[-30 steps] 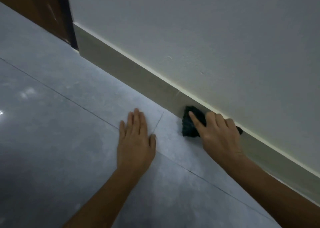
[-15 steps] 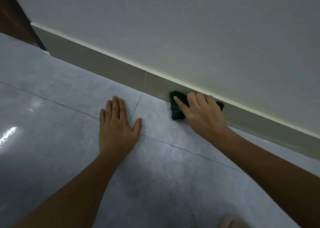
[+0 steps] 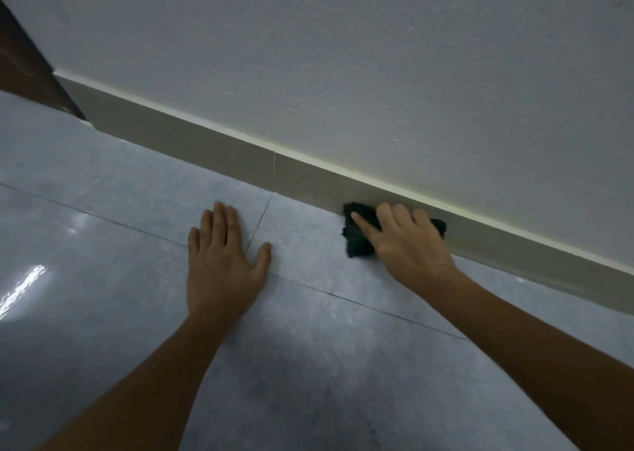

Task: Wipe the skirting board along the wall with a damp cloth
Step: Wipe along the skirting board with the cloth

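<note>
A grey-beige skirting board (image 3: 212,145) runs along the foot of the white wall (image 3: 343,56), from the upper left down to the right edge. A dark cloth (image 3: 356,241) is bunched where the board meets the floor. My right hand (image 3: 408,244) lies on top of the cloth, fingers spread, and presses it against the board. Part of the cloth is hidden under that hand. My left hand (image 3: 223,262) rests flat on the floor tile to the left, fingers apart, holding nothing.
The floor (image 3: 103,279) is glossy grey tile with thin grout lines and a light glare at the left. A dark brown door or frame (image 3: 24,63) ends the skirting board at the far left. The board has a vertical joint (image 3: 274,169).
The view has shifted, so the door edge sits further left. My right hand stays pressed on the cloth and now lies further right of the board's joint. My left hand stays flat on the floor.
</note>
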Available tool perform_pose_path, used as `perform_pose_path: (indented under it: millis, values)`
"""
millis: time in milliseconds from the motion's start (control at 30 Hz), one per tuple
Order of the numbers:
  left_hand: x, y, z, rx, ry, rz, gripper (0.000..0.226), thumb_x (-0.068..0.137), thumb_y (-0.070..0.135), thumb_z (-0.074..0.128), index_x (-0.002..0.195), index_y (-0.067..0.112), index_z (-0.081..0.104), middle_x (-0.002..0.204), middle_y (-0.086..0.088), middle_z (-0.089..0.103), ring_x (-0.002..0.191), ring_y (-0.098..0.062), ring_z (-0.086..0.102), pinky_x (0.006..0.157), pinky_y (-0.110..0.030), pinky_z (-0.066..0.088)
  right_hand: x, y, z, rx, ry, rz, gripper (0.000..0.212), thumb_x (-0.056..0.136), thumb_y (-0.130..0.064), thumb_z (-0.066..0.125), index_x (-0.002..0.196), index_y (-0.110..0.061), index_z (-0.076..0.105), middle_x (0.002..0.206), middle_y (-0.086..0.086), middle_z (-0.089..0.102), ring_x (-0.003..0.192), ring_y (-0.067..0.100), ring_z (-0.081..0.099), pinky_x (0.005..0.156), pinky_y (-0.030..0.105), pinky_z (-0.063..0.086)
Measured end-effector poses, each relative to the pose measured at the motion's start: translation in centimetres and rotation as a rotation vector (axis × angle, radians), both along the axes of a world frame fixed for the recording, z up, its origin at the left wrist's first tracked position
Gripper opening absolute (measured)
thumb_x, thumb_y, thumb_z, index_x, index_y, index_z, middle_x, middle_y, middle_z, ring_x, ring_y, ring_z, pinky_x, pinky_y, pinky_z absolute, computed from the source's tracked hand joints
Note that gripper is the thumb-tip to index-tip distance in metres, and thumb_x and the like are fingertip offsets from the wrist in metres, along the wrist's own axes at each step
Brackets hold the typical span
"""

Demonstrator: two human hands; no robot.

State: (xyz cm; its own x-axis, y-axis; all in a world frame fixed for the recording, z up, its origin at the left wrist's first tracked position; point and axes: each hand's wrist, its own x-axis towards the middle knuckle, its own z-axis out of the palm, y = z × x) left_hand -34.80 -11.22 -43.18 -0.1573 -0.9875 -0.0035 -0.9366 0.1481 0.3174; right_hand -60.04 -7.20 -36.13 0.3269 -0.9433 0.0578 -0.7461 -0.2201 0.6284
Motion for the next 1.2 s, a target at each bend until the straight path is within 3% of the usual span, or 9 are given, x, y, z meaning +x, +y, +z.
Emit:
perform_pose_path:
  millis: [133,267,433,600,733,833,967,1067,1200]
  values:
    - [0.3,0.0,0.1,0.006,0.008,0.003,0.088,0.084,0.064,0.016,0.15,0.008,0.003,0.159,-0.014,0.003,0.146,-0.027,-0.001,0.118,-0.041,0.0,2.0,-1.7,1.7,-0.094,-0.107,0.032,0.053,0.08,-0.008,0.035,0.126,-0.019,0.059,0.087,0.012,0.06,0.068,0.027,0.053,0.058,0.033,0.043]
    - [-0.1,0.2,0.5,0.026,0.017,-0.017,0.088,0.084,0.064,0.016,0.15,0.009,-0.001,0.159,-0.012,-0.001,0.146,-0.025,-0.005,0.118,-0.04,-0.002,4.6,-2.8,0.7,-0.003,-0.11,-0.012,0.054,0.08,-0.015,0.039,0.133,-0.024,0.051,0.094,0.006,0.06,0.073,0.021,0.052,0.061,0.032,0.041]
    - [-0.1,0.1,0.5,0.014,0.014,-0.005,0.088,0.084,0.064,0.017,0.15,0.007,0.003,0.159,-0.014,0.003,0.146,-0.028,0.0,0.117,-0.041,-0.001,2.3,-0.9,0.6,0.311,-0.017,-0.128,0.056,0.094,-0.016,0.029,0.148,-0.016,0.016,0.119,0.012,0.043,0.099,0.026,0.046,0.079,0.036,0.038]
    - [0.1,0.0,0.2,-0.008,0.01,-0.015,0.087,0.085,0.063,0.016,0.15,0.007,0.003,0.159,-0.015,0.003,0.146,-0.028,0.0,0.117,-0.041,-0.001,3.5,-1.5,2.1,0.101,-0.012,-0.111,0.059,0.082,-0.014,0.033,0.14,-0.02,0.042,0.1,0.011,0.055,0.081,0.025,0.052,0.065,0.034,0.042]
    - [0.1,0.2,0.2,-0.012,0.022,-0.005,0.085,0.087,0.061,0.021,0.15,0.008,0.0,0.159,-0.014,0.0,0.146,-0.027,-0.003,0.117,-0.04,-0.003,8.8,-4.7,0.7,0.188,-0.107,-0.056,0.056,0.093,-0.012,0.026,0.148,-0.015,0.016,0.118,0.014,0.041,0.099,0.028,0.044,0.079,0.036,0.038]
    - [0.3,0.1,0.0,-0.016,0.02,-0.021,0.085,0.087,0.061,0.021,0.15,0.008,0.001,0.159,-0.014,0.001,0.146,-0.027,-0.002,0.116,-0.04,-0.003,9.7,-4.7,-1.3,0.171,-0.108,-0.124,0.061,0.084,-0.01,0.018,0.143,-0.019,0.033,0.11,0.008,0.051,0.089,0.023,0.05,0.071,0.033,0.041]
    - [0.2,0.2,-0.2,-0.024,0.007,-0.018,0.087,0.085,0.063,0.016,0.15,0.007,0.004,0.159,-0.015,0.005,0.146,-0.028,0.002,0.117,-0.041,-0.001,4.5,-1.9,-0.8,0.182,-0.064,-0.154,0.053,0.073,-0.018,0.042,0.121,-0.025,0.063,0.085,0.005,0.06,0.069,0.021,0.054,0.058,0.031,0.041]
    - [0.3,0.0,0.1,-0.006,-0.046,-0.006,0.083,0.085,0.059,0.009,0.149,0.005,0.003,0.158,-0.016,0.005,0.146,-0.028,0.0,0.116,-0.042,-0.003,-1.7,1.8,0.3,0.223,-0.038,-0.152,0.05,0.067,-0.012,0.06,0.117,-0.019,0.066,0.081,0.013,0.06,0.064,0.027,0.053,0.056,0.036,0.045]
    - [-4.4,1.7,1.6,-0.088,-0.046,-0.147,0.069,0.087,0.035,0.013,0.145,0.0,0.017,0.155,-0.019,0.019,0.144,-0.034,0.016,0.114,-0.048,0.006,-4.0,3.3,1.8,0.156,-0.07,-0.145,0.056,0.064,-0.007,0.067,0.12,-0.015,0.064,0.082,0.017,0.058,0.064,0.031,0.051,0.055,0.037,0.044]
